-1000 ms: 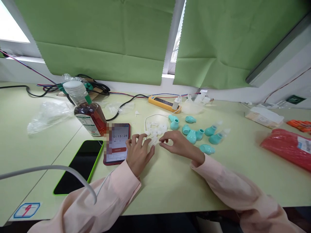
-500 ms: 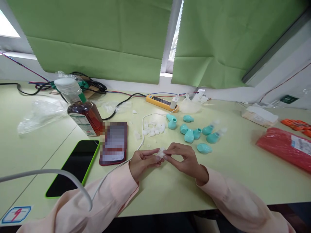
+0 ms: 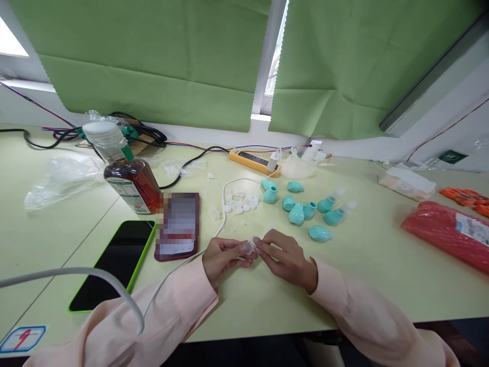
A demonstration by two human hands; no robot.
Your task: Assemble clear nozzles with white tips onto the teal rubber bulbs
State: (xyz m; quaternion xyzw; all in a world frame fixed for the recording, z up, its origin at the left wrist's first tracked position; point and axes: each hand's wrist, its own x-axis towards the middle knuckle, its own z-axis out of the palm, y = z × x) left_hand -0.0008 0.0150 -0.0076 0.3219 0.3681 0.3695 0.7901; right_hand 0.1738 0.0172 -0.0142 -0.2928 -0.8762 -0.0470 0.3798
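Observation:
Between my two hands is a small translucent white plastic piece (image 3: 251,246), partly covered by fingers. My left hand (image 3: 225,257) pinches it between thumb and fingers. From the other side, the fingertips of my right hand (image 3: 284,257) close on the same piece. Just beyond my hands lies a loose group of small white plastic parts (image 3: 241,203). Several turquoise rubber bulbs (image 3: 297,214) are scattered ahead and to the right. Two of them, including one turquoise bulb (image 3: 333,217), carry clear nozzles. A single turquoise bulb (image 3: 320,234) lies nearest my right hand.
To the left are a phone in a green case (image 3: 114,262), a phone in a red case (image 3: 179,224) and a bottle of brown liquid (image 3: 133,181). A white cable (image 3: 222,204) runs past my left hand to a yellow power strip (image 3: 252,162). A red package (image 3: 445,232) lies right.
My right hand has shifted slightly left and turned, its fingers now closer over the white piece. The piece has tilted a little between both hands. The other things lie as before.

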